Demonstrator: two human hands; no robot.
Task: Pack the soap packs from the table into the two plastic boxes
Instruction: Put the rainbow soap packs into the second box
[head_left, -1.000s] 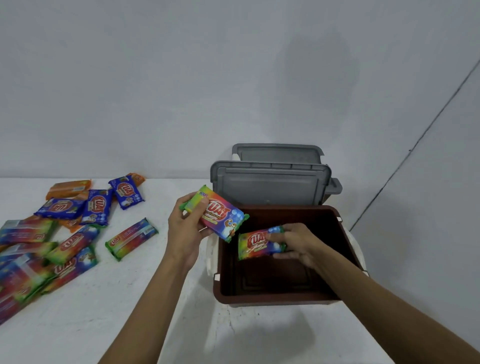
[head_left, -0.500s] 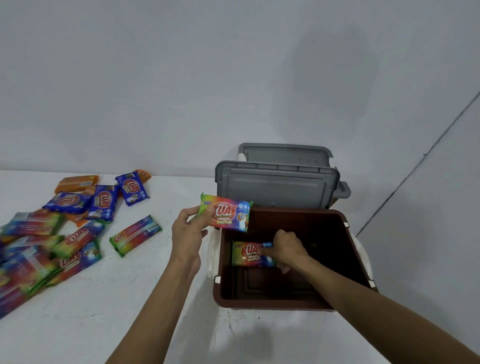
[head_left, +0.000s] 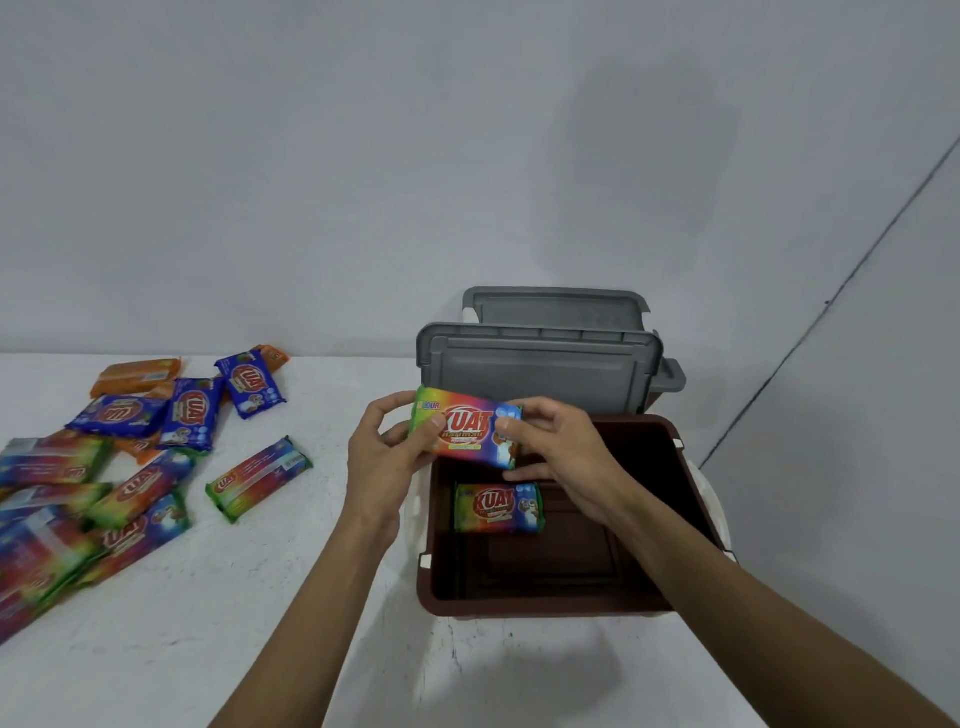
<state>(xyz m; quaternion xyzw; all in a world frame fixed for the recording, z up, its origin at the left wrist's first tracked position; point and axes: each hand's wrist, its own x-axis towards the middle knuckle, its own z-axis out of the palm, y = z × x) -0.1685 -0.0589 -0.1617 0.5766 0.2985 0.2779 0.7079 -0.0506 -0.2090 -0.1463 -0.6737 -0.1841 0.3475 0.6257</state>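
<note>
A rainbow soap pack hangs over the far left corner of the brown plastic box. My left hand pinches its left end and my right hand pinches its right end. A second rainbow soap pack lies flat on the box floor near the far left corner, free of both hands. A heap of soap packs in rainbow, blue and orange wrappers covers the table's left side. One rainbow pack lies apart from the heap.
Two grey lids stand upright behind the brown box, against the wall. The white table ends close to the box's right side, where a wall corner runs. A white rim shows under the brown box.
My right hand let go of the pack it lowered onto the box floor, rose, and took the right end of the pack in my left hand. That pack moved right, over the box.
</note>
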